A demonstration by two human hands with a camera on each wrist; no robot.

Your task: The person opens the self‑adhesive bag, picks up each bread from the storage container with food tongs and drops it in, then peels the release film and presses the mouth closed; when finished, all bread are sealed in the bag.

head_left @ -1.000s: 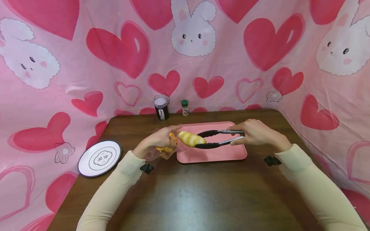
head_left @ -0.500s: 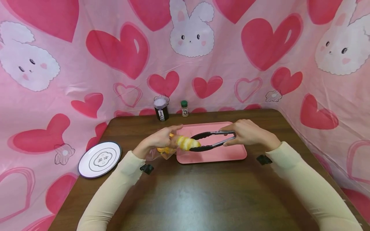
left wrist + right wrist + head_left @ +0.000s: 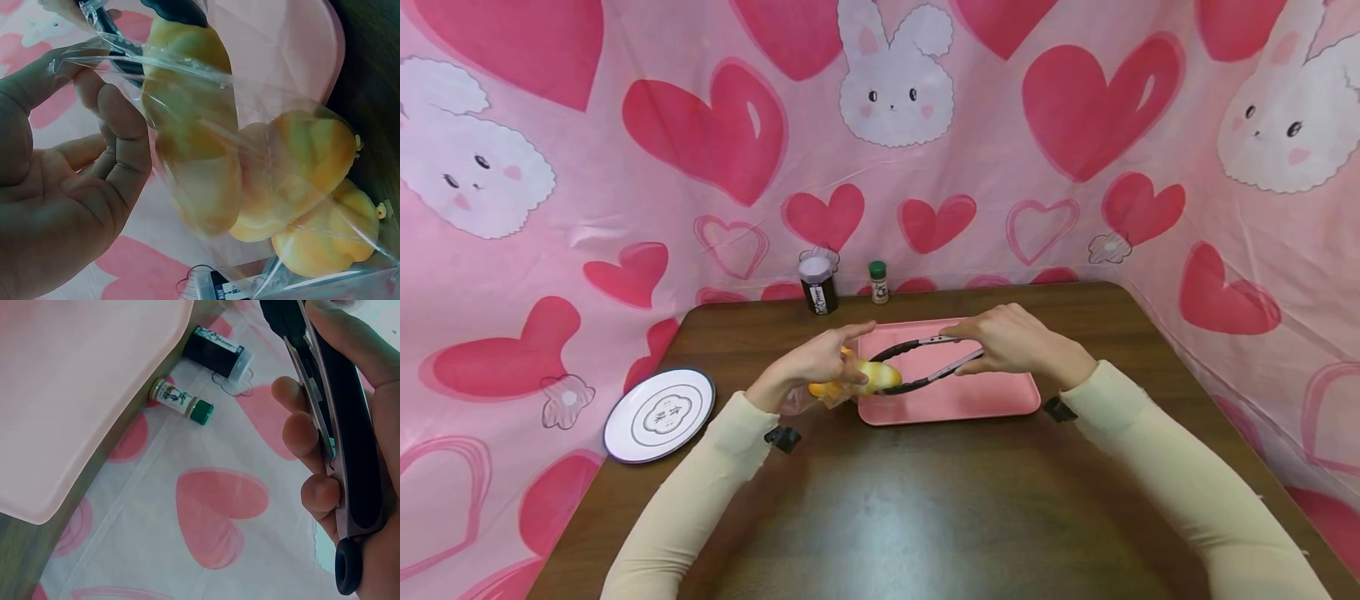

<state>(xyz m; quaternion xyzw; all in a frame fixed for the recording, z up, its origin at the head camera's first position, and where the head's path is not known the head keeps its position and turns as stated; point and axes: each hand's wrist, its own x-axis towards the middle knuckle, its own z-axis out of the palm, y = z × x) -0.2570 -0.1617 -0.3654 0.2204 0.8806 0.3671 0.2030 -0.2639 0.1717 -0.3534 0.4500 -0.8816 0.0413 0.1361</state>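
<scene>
Gripped in tongs (image 3: 351,425) by the right hand (image 3: 1018,337), a long yellow bread roll (image 3: 194,131) points leftward between the hands, its left end inside a clear bag (image 3: 794,402) pinched by the nearer left hand (image 3: 816,360).

there's easy room over the near half of the table (image 3: 880,508), where a hand could pass between the left sleeve (image 3: 703,479) and the right sleeve (image 3: 1180,475). farther up it gets crowded: the left grip (image 3: 822,360) and the clear bag (image 3: 797,402) block the left end of the tray (image 3: 1007,402), and the tongs (image 3: 917,384) with a roll (image 3: 883,377) bridge the space across to the right grip (image 3: 1018,340). behind the tray, a narrow lane runs right from the shaker (image 3: 879,285) and jar (image 3: 818,290). the plate (image 3: 658,415) bars the left edge.
</scene>
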